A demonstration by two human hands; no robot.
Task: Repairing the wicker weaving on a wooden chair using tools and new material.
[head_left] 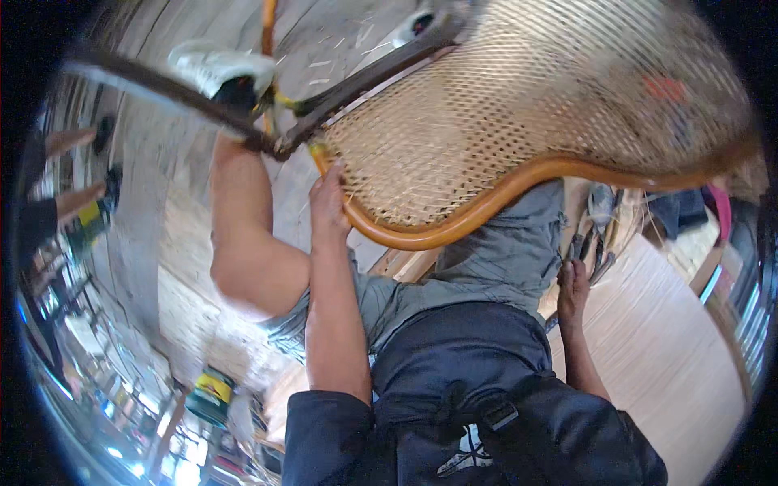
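A woven cane panel (421,154) in a curved, honey-brown rattan frame (466,223) lies across my lap and reaches to the upper right. Its weave is open, with loose strand ends near the left edge. My left hand (328,202) is closed round the frame's left side, below a yellowish wrapped end. On the right, my right hand (573,287) is beside my thigh, its fingers close together at the dark handles of several hand tools (598,243). Whether it grips one of them is unclear.
Dark bars (356,77) joined at an angle cross the upper left, near my light shoe (219,69). Cane scraps lie on the plank floor (162,146). A pale wooden board (656,324) is at my right, a green-and-yellow can (211,397) at lower left. Another person's limbs (77,198) show far left.
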